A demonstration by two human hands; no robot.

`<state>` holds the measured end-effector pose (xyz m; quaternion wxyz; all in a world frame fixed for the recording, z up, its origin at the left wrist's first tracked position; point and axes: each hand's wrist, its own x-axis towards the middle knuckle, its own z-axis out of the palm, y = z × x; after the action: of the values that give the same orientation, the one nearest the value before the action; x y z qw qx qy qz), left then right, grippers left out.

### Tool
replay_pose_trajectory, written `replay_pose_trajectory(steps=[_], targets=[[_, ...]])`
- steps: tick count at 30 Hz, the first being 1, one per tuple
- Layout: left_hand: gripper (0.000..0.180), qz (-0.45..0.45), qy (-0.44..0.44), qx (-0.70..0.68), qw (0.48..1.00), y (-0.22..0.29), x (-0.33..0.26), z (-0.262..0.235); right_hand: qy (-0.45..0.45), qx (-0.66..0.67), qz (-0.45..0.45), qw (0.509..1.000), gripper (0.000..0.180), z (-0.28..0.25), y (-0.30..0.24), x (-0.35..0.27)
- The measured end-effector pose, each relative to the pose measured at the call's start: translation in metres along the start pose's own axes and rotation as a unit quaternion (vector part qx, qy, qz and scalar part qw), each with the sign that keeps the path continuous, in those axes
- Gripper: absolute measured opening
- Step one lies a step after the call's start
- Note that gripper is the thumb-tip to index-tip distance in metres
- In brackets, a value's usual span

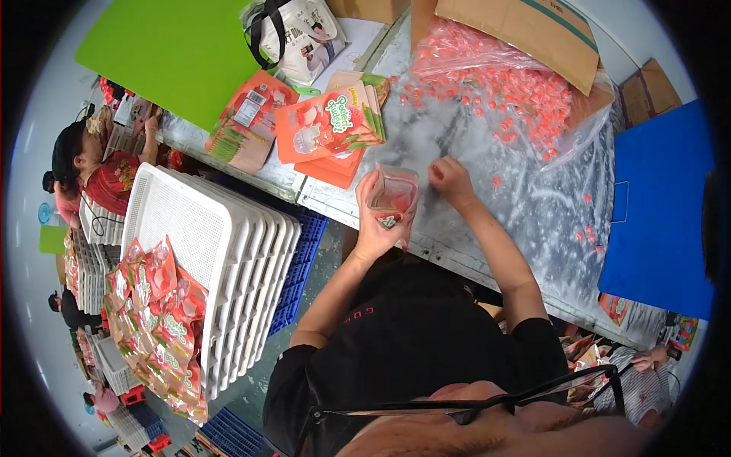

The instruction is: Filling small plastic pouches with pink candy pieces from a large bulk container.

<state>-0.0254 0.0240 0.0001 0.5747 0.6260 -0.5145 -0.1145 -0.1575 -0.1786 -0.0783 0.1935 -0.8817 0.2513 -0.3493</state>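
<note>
My left hand (373, 232) grips an upright red pouch (399, 189) by its side, near the table's front edge. The pouch's mouth gapes at the top. Just right of it, above the metal table (457, 240), is my right hand (451, 181) with fingers curled in; whatever they hold is hidden. Small red pieces in clear wrap (533, 114) spill out of a plastic-lined cardboard box (525, 34) at the back right, and a few lie scattered on the tabletop. Flat printed pouches (320, 129) are piled left of my hands, beside a second pile of pouches (245, 126).
At my left stands a tall stack of white trays (179, 206), with filled pouches (156, 327) heaped on top. A tote bag (308, 46) and a green panel (164, 57) are at the back left. A blue panel (659, 206) borders the right. Co-workers (114, 179) are further left.
</note>
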Motion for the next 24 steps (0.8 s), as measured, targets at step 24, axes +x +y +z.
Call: replay_pose_trajectory(steps=[24], targets=[[0.105,0.008,0.007,0.002,1.000,0.028,0.028,0.031,0.068,0.511,0.175,0.839,0.014,-0.102,-0.156,0.068]])
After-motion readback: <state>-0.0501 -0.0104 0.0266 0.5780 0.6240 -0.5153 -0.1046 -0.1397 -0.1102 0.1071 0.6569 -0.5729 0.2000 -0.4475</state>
